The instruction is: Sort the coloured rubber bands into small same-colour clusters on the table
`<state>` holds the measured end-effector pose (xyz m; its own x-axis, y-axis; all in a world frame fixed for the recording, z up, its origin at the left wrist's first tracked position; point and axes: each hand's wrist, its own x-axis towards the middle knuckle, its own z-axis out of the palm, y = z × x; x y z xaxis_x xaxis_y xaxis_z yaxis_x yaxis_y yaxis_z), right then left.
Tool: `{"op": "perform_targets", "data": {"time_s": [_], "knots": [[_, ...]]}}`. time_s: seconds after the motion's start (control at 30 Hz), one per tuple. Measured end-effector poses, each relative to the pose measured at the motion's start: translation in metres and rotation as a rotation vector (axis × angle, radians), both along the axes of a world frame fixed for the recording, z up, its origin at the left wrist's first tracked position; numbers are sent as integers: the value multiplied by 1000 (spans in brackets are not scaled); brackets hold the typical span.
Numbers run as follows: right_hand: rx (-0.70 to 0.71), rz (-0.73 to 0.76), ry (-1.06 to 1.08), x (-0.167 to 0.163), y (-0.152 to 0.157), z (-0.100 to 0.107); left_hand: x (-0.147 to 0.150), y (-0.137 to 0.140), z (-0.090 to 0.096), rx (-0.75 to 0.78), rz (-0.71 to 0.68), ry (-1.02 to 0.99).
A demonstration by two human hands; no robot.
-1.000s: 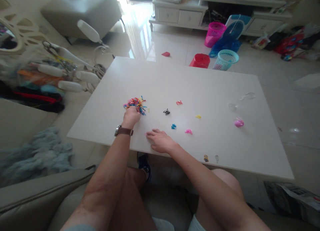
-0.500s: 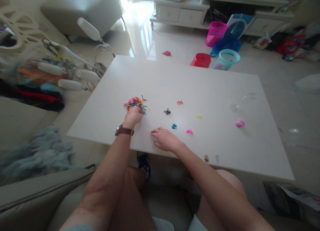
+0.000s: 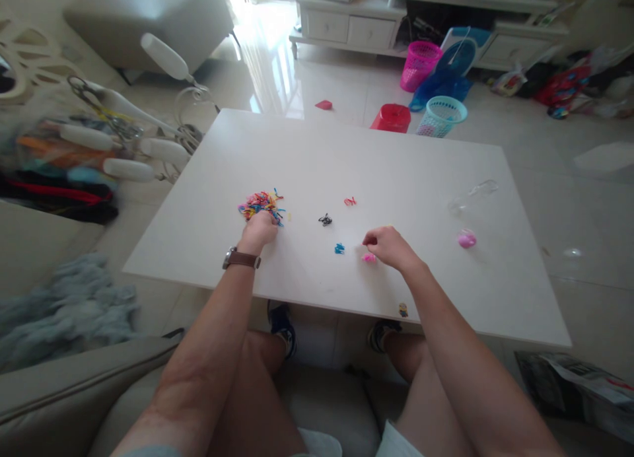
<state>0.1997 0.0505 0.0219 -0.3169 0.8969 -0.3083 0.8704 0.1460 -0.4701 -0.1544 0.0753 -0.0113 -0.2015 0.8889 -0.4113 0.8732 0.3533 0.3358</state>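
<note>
White tabletop (image 3: 297, 153), mixed colourful pile (image 3: 258, 203) well inside its edges, closed hands (image 3: 261, 231) (image 3: 389, 247) wide apart, contents unclear.

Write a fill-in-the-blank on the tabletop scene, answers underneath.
1. The wristwatch on the left arm has a ____ strap.
2. The large mixed-colour pile is beside the ____ hand.
3. In the view, just below the fingertips of the right hand lies a small ____ pile.
4. Of the small black, blue and red piles, the farthest from the person is ____.

Missing words: brown; left; pink; red.
</note>
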Motion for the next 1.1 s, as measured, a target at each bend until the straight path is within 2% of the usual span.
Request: {"op": "perform_targets", "data": {"time_s": [0.27, 0.47, 0.63, 0.83, 0.97, 1.1], "knots": [[-42, 2, 12, 33, -8, -16, 6, 1, 10, 106, 153, 55], [-29, -33, -14, 41, -6, -17, 14, 1, 20, 156, 148, 52], [-39, -42, -40, 41, -8, -21, 18, 2, 21, 178, 133, 28], [-117, -44, -68, 39, -13, -17, 23, 4, 20, 188, 115, 12], [-105, -45, -93, 41, -12, -14, 26, 4, 21, 204, 123, -67], [-48, -46, -76, 38, -10, -11, 31, 2, 20, 202, 110, -282]]}}
